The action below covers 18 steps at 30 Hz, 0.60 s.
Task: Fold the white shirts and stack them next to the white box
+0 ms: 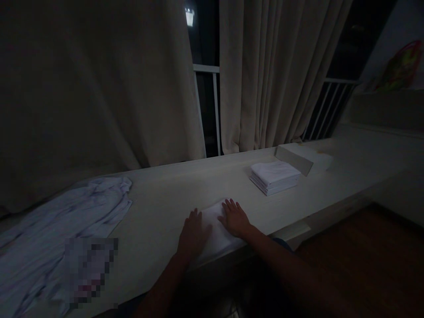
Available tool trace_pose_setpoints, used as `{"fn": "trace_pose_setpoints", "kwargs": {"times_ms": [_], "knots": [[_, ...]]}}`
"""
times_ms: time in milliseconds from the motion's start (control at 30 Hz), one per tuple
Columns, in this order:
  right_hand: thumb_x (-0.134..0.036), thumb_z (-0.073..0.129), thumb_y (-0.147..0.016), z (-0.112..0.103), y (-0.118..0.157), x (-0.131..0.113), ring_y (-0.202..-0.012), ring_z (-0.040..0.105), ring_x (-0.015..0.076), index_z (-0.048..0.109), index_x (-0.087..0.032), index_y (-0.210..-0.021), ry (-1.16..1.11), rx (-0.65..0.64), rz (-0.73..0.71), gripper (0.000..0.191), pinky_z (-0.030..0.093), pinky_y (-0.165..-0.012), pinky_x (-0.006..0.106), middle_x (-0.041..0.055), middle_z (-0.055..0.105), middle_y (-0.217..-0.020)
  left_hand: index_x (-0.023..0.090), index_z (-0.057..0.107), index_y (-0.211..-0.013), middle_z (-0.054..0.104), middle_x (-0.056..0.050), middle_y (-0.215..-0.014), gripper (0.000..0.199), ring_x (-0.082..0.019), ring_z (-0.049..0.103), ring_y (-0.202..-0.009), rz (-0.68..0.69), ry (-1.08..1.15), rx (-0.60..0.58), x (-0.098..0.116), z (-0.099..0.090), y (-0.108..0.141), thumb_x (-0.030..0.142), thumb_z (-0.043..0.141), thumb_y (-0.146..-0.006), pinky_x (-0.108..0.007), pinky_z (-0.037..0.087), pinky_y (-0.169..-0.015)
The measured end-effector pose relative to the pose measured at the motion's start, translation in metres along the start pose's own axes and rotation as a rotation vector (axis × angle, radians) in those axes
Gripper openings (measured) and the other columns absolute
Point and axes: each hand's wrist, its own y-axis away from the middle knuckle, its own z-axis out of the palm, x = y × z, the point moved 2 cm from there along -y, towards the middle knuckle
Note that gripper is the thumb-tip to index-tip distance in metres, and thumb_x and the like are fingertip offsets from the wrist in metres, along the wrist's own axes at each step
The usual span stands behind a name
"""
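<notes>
A folded white cloth (215, 232) lies flat near the front edge of the pale table. On its left side rests my left hand (194, 234), fingers apart and slightly blurred. My right hand (234, 217) lies on the cloth's right side with its fingers spread. Neither hand grips anything. Farther right is a neat stack of folded white cloths (274, 176). Loose, crumpled whitish fabric (76, 212) with darker streaks covers the left end of the table.
Behind the stack sits a whitish open box (306, 158). Long beige curtains (265, 75) hang along the back edge of the table (159, 212). A pixelated patch hides part of the fabric at the lower left.
</notes>
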Motion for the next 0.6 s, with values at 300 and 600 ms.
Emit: {"fn": "trace_pose_setpoints", "kwargs": {"times_ms": [300,600], "knots": [[-0.067,0.020,-0.093,0.036,0.012,0.046,-0.144,0.015,0.0302,0.024,-0.017,-0.151,-0.061,-0.134,0.103,0.077,0.014,-0.113,0.047,0.0099,0.017,-0.157,0.008,0.044,-0.137,0.030,-0.016,-0.153,0.078,-0.031,0.023,-0.143,-0.289,0.417,0.052,-0.024,0.038,0.005,0.063,0.041,-0.082,-0.047,0.018,-0.117],[-0.067,0.020,-0.093,0.039,0.010,0.046,-0.144,0.013,0.0302,0.022,-0.017,-0.151,-0.038,-0.166,0.115,0.077,0.013,-0.113,0.047,0.0084,0.016,-0.157,0.013,0.066,-0.105,0.073,-0.012,-0.096,0.058,-0.022,0.067,-0.083,-0.608,0.614,0.097,-0.070,-0.003,0.029,0.056,0.034,-0.085,-0.035,0.052,-0.075]]}}
